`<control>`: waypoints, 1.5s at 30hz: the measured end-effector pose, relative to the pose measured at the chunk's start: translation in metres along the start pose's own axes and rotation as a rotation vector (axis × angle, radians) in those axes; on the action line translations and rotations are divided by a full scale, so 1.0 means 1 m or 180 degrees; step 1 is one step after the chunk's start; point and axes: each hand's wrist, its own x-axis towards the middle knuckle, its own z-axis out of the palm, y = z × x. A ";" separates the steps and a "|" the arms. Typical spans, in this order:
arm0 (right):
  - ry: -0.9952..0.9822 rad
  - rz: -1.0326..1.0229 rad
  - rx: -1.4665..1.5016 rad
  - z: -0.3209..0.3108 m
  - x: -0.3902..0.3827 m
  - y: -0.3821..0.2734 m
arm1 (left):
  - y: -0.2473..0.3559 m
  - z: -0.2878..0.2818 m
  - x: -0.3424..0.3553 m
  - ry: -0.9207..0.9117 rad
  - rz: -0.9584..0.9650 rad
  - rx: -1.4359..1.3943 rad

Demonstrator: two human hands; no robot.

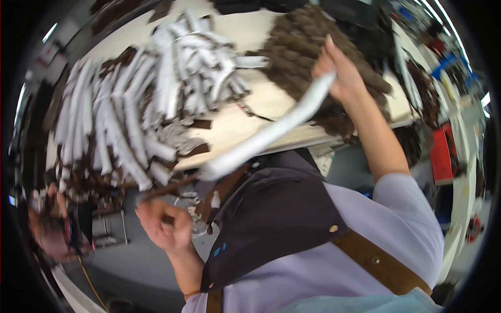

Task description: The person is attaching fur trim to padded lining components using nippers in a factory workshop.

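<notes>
A long white strip with a narrow brown tail [271, 129] stretches slantwise in front of my apron, blurred by motion. Its upper right end is gripped in my right hand [340, 73], raised over a brown furry, ridged piece [300, 47] on the table. At the lower left, my left hand [166, 224] has curled fingers, and the strip's brown tail runs to its fingertips; blur hides the exact grip. Many similar white strips with brown edges [117, 99] lie heaped at the table's left, hanging over its front edge. Behind them is a tied bundle of white strips [193, 44].
The pale table [245, 140] lies before me, with brown scraps [195, 149] near its front edge. Dark furry material [360, 23] sits at the far right. A red box [442, 154] stands right of my arm. Another person [52, 229] is at the left.
</notes>
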 end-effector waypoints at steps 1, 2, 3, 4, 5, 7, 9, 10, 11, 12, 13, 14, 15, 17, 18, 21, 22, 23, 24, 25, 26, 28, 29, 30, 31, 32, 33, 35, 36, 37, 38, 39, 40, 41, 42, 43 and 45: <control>0.0073 0.0222 -0.0059 0.006 -0.016 0.028 | 0.010 0.007 0.000 0.0218 0.0554 0.0150; 0.0267 0.0491 -0.0323 0.008 -0.028 0.055 | 0.008 0.011 -0.004 0.0858 0.1110 0.2122; 0.0246 0.0580 -0.0678 0.005 -0.041 0.083 | 0.005 0.011 -0.004 0.1538 0.1548 0.4056; 0.0360 0.0901 -0.0804 0.004 -0.056 0.106 | 0.012 0.007 -0.005 0.1420 0.1314 0.6522; 0.0514 0.1432 -0.0506 -0.002 -0.063 0.128 | 0.012 -0.001 -0.015 0.1382 0.0557 0.6944; 0.0307 0.2000 -0.0765 -0.009 -0.079 0.161 | 0.016 -0.022 -0.041 0.0560 0.0310 0.7635; -0.0309 0.2660 -0.1302 -0.017 -0.089 0.173 | 0.023 -0.041 -0.074 0.0564 -0.0067 0.7777; -0.0735 0.2928 -0.1769 -0.020 -0.089 0.172 | 0.024 -0.044 -0.091 0.1120 -0.0424 0.7370; -0.1560 0.2840 -0.2185 -0.022 -0.089 0.167 | 0.024 -0.043 -0.099 0.1615 -0.0769 0.6887; -0.3042 0.2447 -0.2843 -0.017 -0.075 0.161 | 0.025 -0.041 -0.101 0.1694 -0.0737 0.6905; -0.4481 0.1920 -0.3413 -0.010 -0.063 0.152 | 0.023 -0.035 -0.100 0.1831 -0.0953 0.6533; -0.4512 0.1953 -0.3400 0.003 -0.056 0.148 | 0.021 -0.027 -0.101 0.1959 -0.1165 0.6148; -0.4875 0.2723 -0.3675 0.020 -0.050 0.148 | 0.022 -0.023 -0.099 0.1987 -0.1178 0.6146; -0.5253 0.3495 -0.3966 0.036 -0.046 0.163 | 0.032 -0.020 -0.091 0.1186 -0.1349 0.5715; -0.5494 0.3216 -0.4009 0.033 -0.050 0.178 | 0.039 -0.028 -0.099 0.1298 -0.1542 0.5058; -0.5351 0.3282 -0.2819 0.032 -0.062 0.208 | 0.054 -0.039 -0.104 0.1321 0.0224 0.2769; -0.5333 0.3142 -0.3039 0.043 -0.058 0.212 | 0.055 -0.038 -0.097 0.1597 0.0853 0.1930; -0.5298 0.3021 -0.3238 0.054 -0.061 0.211 | 0.062 -0.044 -0.090 0.1529 0.1292 0.1650; -0.5343 0.3301 -0.3189 0.067 -0.057 0.214 | 0.071 -0.055 -0.081 0.1451 0.1726 0.1364; -0.5368 0.3605 -0.3129 0.079 -0.053 0.217 | 0.079 -0.067 -0.078 0.1428 0.2016 0.0897; -0.5015 0.4078 -0.2916 0.086 -0.052 0.219 | 0.087 -0.071 -0.071 0.1745 0.2291 0.0302; -0.4687 0.4222 -0.2464 0.092 -0.057 0.239 | 0.119 -0.097 -0.076 0.1996 0.2611 -0.0575; -0.4365 0.4254 -0.2448 0.100 -0.058 0.247 | 0.128 -0.107 -0.075 0.2075 0.2614 -0.0680; -0.4079 0.4402 -0.2171 0.102 -0.062 0.259 | 0.142 -0.128 -0.082 0.2275 0.2666 -0.0464; -0.3789 0.4536 -0.1909 0.106 -0.068 0.270 | 0.153 -0.151 -0.085 0.3054 0.2897 0.0151; -0.3112 0.5235 -0.1289 0.116 -0.079 0.276 | 0.160 -0.174 -0.089 0.3852 0.3078 0.0784; -0.3156 0.5326 -0.1325 0.125 -0.100 0.283 | 0.159 -0.198 -0.097 0.4418 0.3128 0.0786; -0.2825 0.5131 -0.1527 0.140 -0.134 0.289 | 0.162 -0.225 -0.097 0.4987 0.3173 0.0763; -0.2973 0.5037 -0.1590 0.142 -0.136 0.287 | 0.163 -0.231 -0.098 0.5649 0.3184 0.0555; -0.2968 0.5060 -0.1595 0.143 -0.134 0.286 | 0.166 -0.237 -0.099 0.6302 0.3144 0.0336; -0.2969 0.4978 -0.1734 0.137 -0.128 0.278 | 0.170 -0.231 -0.099 0.6142 0.3465 0.0276; -0.2972 0.4897 -0.1879 0.133 -0.123 0.270 | 0.183 -0.224 -0.100 0.5960 0.3417 0.0488; -0.3066 0.4825 -0.1843 0.132 -0.122 0.259 | 0.190 -0.215 -0.100 0.5789 0.3391 0.0671; -0.3021 0.4858 -0.1851 0.133 -0.125 0.247 | 0.192 -0.203 -0.091 0.5176 0.3436 0.0843; -0.3462 0.4490 -0.2091 0.137 -0.128 0.236 | 0.195 -0.185 -0.082 0.4548 0.3449 0.1011; -0.3882 0.4053 -0.2323 0.144 -0.123 0.228 | 0.191 -0.157 -0.057 0.4141 0.3531 0.1291; -0.5064 0.4486 -0.1961 0.140 -0.094 0.224 | 0.170 -0.096 -0.024 0.3200 0.3578 0.1767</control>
